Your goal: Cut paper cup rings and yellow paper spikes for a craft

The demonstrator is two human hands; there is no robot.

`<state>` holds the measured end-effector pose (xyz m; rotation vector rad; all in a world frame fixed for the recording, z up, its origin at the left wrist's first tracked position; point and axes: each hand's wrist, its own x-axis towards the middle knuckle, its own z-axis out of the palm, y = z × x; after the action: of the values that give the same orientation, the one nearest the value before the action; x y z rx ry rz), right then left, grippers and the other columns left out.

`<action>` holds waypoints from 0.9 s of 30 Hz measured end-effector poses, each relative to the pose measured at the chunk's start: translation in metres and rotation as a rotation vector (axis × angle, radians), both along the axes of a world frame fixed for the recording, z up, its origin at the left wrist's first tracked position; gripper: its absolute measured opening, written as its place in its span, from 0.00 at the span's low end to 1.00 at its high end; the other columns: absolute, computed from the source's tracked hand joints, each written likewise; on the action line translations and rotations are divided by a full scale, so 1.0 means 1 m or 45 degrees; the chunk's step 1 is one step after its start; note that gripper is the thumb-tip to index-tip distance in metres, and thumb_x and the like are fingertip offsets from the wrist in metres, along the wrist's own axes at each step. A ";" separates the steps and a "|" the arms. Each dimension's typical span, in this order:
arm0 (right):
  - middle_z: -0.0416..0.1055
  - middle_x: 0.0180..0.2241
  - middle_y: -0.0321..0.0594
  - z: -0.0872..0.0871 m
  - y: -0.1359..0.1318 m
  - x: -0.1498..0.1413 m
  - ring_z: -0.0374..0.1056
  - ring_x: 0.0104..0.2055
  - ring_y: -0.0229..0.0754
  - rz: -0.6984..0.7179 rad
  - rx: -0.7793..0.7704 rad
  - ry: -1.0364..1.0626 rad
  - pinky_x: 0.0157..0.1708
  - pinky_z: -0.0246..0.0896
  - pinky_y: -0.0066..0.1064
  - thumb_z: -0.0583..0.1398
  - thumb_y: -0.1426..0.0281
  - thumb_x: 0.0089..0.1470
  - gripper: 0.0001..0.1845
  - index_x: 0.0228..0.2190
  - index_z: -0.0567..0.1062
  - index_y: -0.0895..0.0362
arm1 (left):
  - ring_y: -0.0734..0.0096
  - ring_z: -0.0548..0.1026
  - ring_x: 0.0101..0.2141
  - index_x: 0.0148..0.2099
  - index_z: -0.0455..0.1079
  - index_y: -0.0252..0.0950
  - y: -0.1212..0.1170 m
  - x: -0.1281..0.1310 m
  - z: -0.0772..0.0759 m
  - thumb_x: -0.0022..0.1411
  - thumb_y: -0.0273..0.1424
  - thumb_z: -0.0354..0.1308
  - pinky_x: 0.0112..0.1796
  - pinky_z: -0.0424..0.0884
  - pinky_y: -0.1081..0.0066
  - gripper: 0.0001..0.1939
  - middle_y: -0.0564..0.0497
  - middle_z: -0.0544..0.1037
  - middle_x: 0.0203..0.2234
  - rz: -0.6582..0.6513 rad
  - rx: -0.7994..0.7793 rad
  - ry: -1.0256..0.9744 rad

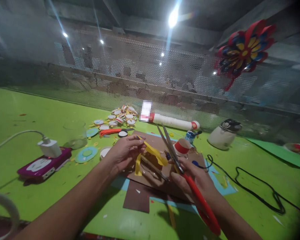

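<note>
My left hand (125, 151) pinches a strip of yellow paper (151, 154) above brown paper sheets (150, 181) on the green table (27, 110). The strip bends and hangs down toward the sheets. My right hand (192, 178) grips red-handled scissors (187, 180). Their long blades point up and away, slightly parted, just right of the yellow strip. Both forearms reach in from the bottom edge.
A purple power strip (43, 165) with a white plug sits at left, beside a clear glass (75, 133). Round paper cutouts (120, 116), an orange cutter (112, 131), a white roll (173, 122), a red-and-white cup (182, 146), a white glue pot (223, 135) and a black cable (255, 191) lie around. A mesh wall stands behind.
</note>
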<state>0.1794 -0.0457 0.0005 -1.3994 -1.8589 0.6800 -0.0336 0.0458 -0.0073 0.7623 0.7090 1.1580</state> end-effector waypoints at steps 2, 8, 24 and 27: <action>0.76 0.33 0.40 0.001 0.003 -0.003 0.71 0.39 0.47 -0.010 -0.071 0.128 0.40 0.66 0.35 0.60 0.57 0.54 0.21 0.46 0.73 0.54 | 0.80 0.73 0.24 0.30 0.73 0.27 -0.001 0.000 0.001 0.56 0.14 0.56 0.28 0.73 0.82 0.07 0.49 0.73 0.24 -0.003 -0.011 -0.001; 0.75 0.27 0.39 0.001 0.007 0.003 0.71 0.28 0.43 -0.077 -0.142 0.226 0.29 0.67 0.32 0.60 0.56 0.55 0.18 0.42 0.74 0.56 | 0.80 0.74 0.23 0.28 0.71 0.28 -0.004 0.002 0.005 0.57 0.15 0.56 0.27 0.74 0.82 0.08 0.49 0.74 0.23 -0.003 -0.018 -0.017; 0.72 0.40 0.33 -0.013 0.027 -0.013 0.70 0.40 0.36 0.008 0.416 0.614 0.43 0.67 0.29 0.67 0.75 0.46 0.25 0.47 0.72 0.47 | 0.79 0.76 0.25 0.28 0.72 0.26 -0.012 0.013 0.002 0.57 0.15 0.57 0.30 0.74 0.82 0.07 0.48 0.75 0.24 -0.085 -0.008 0.020; 0.72 0.40 0.32 -0.016 0.026 -0.014 0.70 0.40 0.36 0.022 0.454 0.622 0.43 0.67 0.29 0.66 0.77 0.47 0.25 0.47 0.73 0.46 | 0.78 0.76 0.26 0.29 0.73 0.27 -0.013 0.014 0.000 0.56 0.15 0.57 0.31 0.75 0.81 0.07 0.49 0.75 0.25 -0.114 -0.024 0.024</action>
<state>0.1655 -0.0197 -0.0157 -0.8922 -1.5103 0.5972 -0.0192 0.0326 -0.0076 0.7823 0.6940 1.0627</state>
